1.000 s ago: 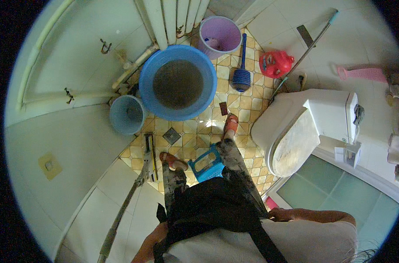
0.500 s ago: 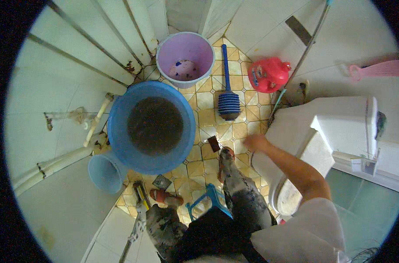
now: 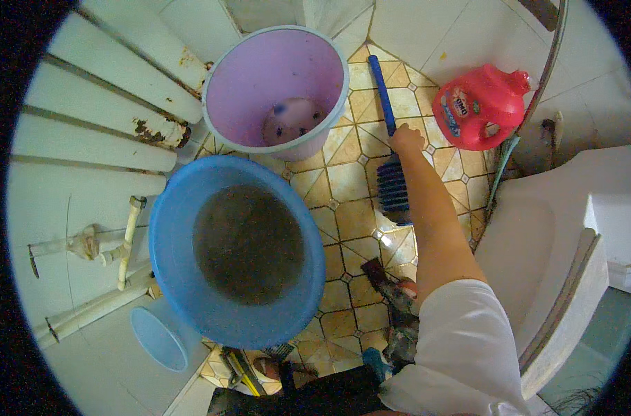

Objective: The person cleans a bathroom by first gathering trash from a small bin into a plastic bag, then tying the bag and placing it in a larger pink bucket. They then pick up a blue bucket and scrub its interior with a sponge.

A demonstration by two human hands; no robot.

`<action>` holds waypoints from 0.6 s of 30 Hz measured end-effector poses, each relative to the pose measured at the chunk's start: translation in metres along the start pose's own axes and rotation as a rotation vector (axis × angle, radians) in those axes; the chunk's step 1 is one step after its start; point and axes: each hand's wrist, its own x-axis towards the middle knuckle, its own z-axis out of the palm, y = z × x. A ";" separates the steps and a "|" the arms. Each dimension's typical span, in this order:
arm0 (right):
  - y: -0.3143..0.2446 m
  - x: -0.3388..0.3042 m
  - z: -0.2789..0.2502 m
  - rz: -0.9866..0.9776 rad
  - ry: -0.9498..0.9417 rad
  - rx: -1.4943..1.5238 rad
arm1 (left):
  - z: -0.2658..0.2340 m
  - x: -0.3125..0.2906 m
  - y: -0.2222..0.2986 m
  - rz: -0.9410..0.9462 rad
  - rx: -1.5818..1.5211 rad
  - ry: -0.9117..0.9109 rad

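My right hand [image 3: 407, 139] reaches forward over the tiled floor, its fingers closed round the lower part of the handle of a blue plunger [image 3: 382, 90]. The plunger lies on the tiles, its ribbed bellows head towards me and its handle pointing away; my forearm partly covers the head. To the left stands a big blue basin [image 3: 308, 277] with dark, murky contents. Behind the basin is a lilac bucket [image 3: 239, 97] with dark specks at its bottom. My left hand is out of view.
A red detergent jug [image 3: 482, 107] stands right of the plunger. A white toilet [image 3: 572, 187] occupies the right side. Left are a small blue bucket [image 3: 159, 340] and white pipes [image 3: 128, 243]. A dark brown flat piece [image 3: 373, 269] lies near my foot. A hose [image 3: 555, 48] runs along the right wall.
My right hand has moved forward from near the toilet to the plunger's handle and closed on it. The view has tilted forward and closer to the floor.
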 end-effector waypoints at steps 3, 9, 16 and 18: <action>0.001 0.013 0.010 0.039 -0.128 0.076 | 0.029 -0.009 -0.008 0.045 -0.058 0.515; 0.011 0.014 -0.016 0.015 -0.093 0.270 | 0.014 0.001 -0.001 0.080 -0.150 0.506; 0.010 0.049 -0.109 -0.222 0.437 0.583 | 0.040 -0.003 -0.022 0.126 -0.055 0.568; 0.002 0.071 -0.106 -0.226 0.570 0.642 | 0.042 -0.002 -0.019 0.086 -0.030 0.584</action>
